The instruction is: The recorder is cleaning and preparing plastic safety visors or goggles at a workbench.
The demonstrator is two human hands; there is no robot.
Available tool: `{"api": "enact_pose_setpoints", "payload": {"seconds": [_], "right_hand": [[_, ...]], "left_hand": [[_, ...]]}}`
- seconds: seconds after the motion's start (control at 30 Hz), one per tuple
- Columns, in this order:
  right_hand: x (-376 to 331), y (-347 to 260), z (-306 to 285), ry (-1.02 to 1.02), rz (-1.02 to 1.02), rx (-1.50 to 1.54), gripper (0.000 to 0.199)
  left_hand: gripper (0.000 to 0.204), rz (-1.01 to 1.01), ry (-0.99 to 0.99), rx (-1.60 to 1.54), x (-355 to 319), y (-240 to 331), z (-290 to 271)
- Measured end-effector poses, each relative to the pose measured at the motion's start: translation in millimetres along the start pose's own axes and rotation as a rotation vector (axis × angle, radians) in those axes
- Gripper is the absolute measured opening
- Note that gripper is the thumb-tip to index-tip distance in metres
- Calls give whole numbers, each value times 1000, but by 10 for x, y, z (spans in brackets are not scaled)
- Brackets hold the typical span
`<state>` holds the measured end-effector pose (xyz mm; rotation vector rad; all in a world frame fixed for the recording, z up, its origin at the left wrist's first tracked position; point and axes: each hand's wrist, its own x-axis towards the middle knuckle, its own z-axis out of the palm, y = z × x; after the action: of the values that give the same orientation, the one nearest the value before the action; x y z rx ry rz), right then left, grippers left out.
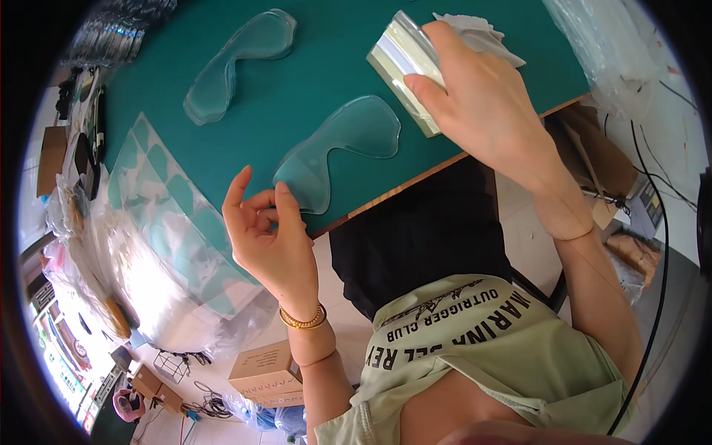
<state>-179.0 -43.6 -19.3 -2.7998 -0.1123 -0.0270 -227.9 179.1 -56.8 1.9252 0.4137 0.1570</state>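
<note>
A clear plastic goggle lens, curved with a nose notch, is at the near edge of the green tabletop. My left hand pinches its lower left end between thumb and a bent finger, the index finger raised. Above the table to the right, my right hand grips a rectangular cream-and-white block with a glossy clear edge; its exact kind I cannot make out. A crumpled white cloth lies just beyond that hand, partly covered by it. Farther left rests a stack of similar clear lenses.
A clear sheet with lens-shaped cutouts leans over the table's left side. Plastic wrapping hangs at the far right. Cardboard boxes stand on the floor below left, and a black cable runs down the right.
</note>
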Motion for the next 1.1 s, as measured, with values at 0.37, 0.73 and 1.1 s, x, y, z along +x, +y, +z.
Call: {"api": "enact_pose_setpoints", "payload": {"seconds": [0.37,0.73,1.1], "right_hand": [[36,-33,184,-76,39,358,37],[177,-468,331,-224,-158,439,33],[180,-571,480,-144,-300,429,33]], "left_hand": [[40,208,-58,-208,0,174,64],[44,61,-40,-162,-22,58,-154],[43,-61,-65,-70,-44,-57,-210]]}}
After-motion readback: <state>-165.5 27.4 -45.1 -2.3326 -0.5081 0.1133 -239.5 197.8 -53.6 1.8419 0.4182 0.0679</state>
